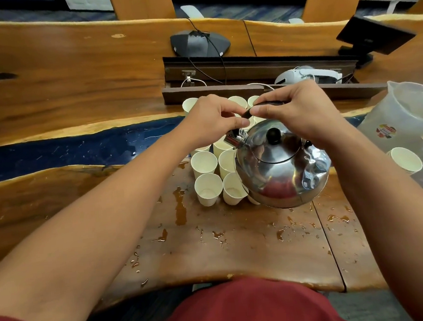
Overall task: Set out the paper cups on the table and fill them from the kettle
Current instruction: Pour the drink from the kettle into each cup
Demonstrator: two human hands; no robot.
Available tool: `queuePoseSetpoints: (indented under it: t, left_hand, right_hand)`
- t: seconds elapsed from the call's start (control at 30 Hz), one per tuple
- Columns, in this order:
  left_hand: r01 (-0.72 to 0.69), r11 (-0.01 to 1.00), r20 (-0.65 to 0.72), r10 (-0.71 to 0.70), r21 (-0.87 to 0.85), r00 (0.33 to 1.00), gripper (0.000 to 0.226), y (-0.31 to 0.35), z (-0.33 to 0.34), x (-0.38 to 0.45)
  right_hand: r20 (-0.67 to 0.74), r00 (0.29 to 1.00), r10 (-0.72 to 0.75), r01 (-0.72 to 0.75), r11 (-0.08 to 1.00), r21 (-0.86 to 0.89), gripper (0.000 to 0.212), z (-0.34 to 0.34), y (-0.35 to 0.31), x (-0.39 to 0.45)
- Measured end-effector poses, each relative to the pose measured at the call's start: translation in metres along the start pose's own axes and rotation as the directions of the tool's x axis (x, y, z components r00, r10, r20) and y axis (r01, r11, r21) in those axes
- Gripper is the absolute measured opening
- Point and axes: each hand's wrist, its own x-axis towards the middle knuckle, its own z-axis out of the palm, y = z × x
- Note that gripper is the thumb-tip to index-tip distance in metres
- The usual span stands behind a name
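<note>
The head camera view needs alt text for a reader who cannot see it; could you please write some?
Two bare hands hold a shiny steel kettle by its black handle, tilted over a cluster of white paper cups on a wet wooden table. The right hand grips the handle's top; the left hand pinches near the spout. A plastic pitcher stands right.
</note>
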Motion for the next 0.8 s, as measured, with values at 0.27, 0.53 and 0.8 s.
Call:
queuePoseSetpoints:
  t: [0.27, 0.53, 0.8]
  left_hand:
    - [0.014, 0.999, -0.024, -0.014, 0.03, 1.0, 0.022, -0.005, -0.006, -0.01]
    - [0.038, 0.999, -0.031, -0.038, 0.001, 0.999, 0.021, -0.007, -0.008, -0.017]
    - [0.036, 0.999, -0.026, -0.035, 0.005, 0.999, 0.023, -0.008, -0.008, -0.02]
  right_hand:
    - [0.047, 0.999, 0.004, -0.003, 1.0, -0.02, 0.007, 0.008, -0.007, 0.005]
    - [0.1, 0.995, -0.011, 0.02, 0.995, -0.095, 0.013, 0.011, -0.01, 0.01]
    - [0.114, 0.993, -0.031, 0.045, 0.991, -0.122, 0.019, 0.01, -0.016, 0.011]
